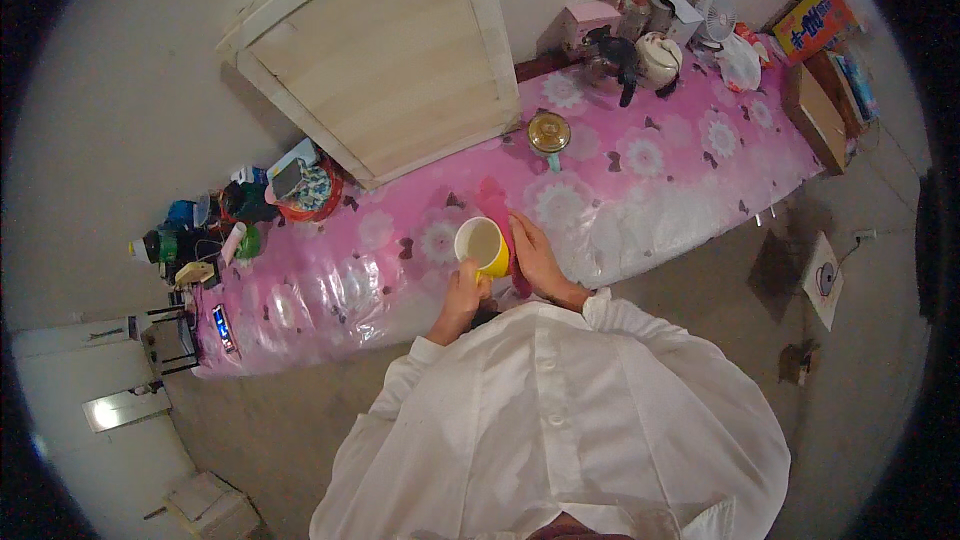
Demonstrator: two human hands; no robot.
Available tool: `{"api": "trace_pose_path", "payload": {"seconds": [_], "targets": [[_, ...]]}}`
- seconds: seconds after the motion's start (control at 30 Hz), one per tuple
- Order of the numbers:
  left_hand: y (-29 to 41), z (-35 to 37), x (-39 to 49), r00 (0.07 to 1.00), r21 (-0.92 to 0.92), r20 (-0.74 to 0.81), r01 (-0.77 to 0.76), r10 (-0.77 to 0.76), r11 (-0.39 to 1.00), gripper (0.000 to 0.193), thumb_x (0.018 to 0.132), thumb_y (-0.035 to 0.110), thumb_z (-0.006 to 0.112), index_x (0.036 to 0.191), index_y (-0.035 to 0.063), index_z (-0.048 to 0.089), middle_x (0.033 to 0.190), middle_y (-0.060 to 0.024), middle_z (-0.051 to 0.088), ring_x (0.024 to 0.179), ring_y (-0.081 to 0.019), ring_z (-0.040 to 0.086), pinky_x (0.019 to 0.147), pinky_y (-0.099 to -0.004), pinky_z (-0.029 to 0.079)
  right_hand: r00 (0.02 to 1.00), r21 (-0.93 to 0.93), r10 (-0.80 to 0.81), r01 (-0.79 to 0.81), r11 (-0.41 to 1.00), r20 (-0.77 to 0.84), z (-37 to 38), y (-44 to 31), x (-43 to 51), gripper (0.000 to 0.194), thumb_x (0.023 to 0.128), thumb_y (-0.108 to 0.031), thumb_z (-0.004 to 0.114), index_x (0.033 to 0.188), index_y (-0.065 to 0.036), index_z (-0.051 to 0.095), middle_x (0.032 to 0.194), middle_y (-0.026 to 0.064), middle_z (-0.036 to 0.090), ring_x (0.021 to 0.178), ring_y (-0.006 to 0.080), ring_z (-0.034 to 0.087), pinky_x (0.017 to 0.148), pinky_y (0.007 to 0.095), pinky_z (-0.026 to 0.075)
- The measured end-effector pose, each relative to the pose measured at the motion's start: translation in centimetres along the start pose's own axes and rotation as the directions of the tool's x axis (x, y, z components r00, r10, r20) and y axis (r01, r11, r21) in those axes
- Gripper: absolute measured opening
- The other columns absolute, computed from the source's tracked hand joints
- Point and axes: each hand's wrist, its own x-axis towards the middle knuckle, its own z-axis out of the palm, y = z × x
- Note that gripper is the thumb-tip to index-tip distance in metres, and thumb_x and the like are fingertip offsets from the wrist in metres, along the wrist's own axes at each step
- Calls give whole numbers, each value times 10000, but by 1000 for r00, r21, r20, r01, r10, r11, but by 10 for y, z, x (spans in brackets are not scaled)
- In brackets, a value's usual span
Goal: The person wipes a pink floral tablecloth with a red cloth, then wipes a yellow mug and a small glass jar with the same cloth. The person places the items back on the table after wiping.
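My left hand (459, 301) grips the handle of a yellow mug (493, 256) with a pale inside. The mug is tilted so that its mouth faces up towards me, and I see no contents in it. My right hand (537, 261) lies along the mug's right side with a bright pink cloth (496, 199) between palm and mug. The cloth runs up past the rim and hangs down below the hand. Both hands are over the near part of a table with a pink flowered cover (645, 165). Further back stands a glass cup with an amber lid (549, 133).
A kettle (611, 64), a white pot (660, 60), a glass bottle (636, 15) and a small fan (714, 15) crowd the back right. A cream wooden panel (382, 60) leans at the back. To the left are a red basket (330, 199) and a lit display (223, 328).
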Motion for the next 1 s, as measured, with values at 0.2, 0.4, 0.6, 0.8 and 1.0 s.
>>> {"api": "trace_pose_path", "payload": {"seconds": [0.2,0.4,0.6,0.8,1.0], "targets": [[25,21,-18,997,252,64,-55,40,966,552,1028,461,440,687,29,486,624,8,442,593,-134,436,522,-354,329,933,83,96,-132,988,348,-36,8,30,442,1082,-351,480,1309,-3,633,1147,117,706,1077,204,657,947,341,518],[54,31,-30,959,220,279,-9,-55,975,535,1032,476,415,738,39,511,656,25,451,629,-113,406,561,-331,333,539,-71,351,-471,879,766,-54,7,77,348,1014,-404,591,1144,-104,707,1055,38,725,877,147,692,751,328,561],[44,22,-21,994,270,46,-110,101,957,574,1038,507,392,687,64,497,611,18,410,554,-122,362,533,-340,311,883,227,192,-311,923,428,-33,-1,36,337,1052,-313,563,1244,-56,664,1137,80,713,1004,200,682,872,352,544],[52,32,-12,996,-114,-13,85,-87,990,594,1046,528,353,632,112,441,573,8,423,464,-146,315,471,-368,268,986,2,-163,163,987,40,-14,-1,-17,449,1084,-254,507,1438,20,530,1379,209,613,1286,317,575,1125,392,413],[84,45,-22,997,321,55,-63,47,945,606,1043,521,365,647,82,503,584,-6,475,519,-140,378,516,-358,332,976,33,96,-104,994,194,-38,-5,20,410,1087,-266,470,1355,23,581,1291,197,657,1210,314,619,1057,392,461]]}}
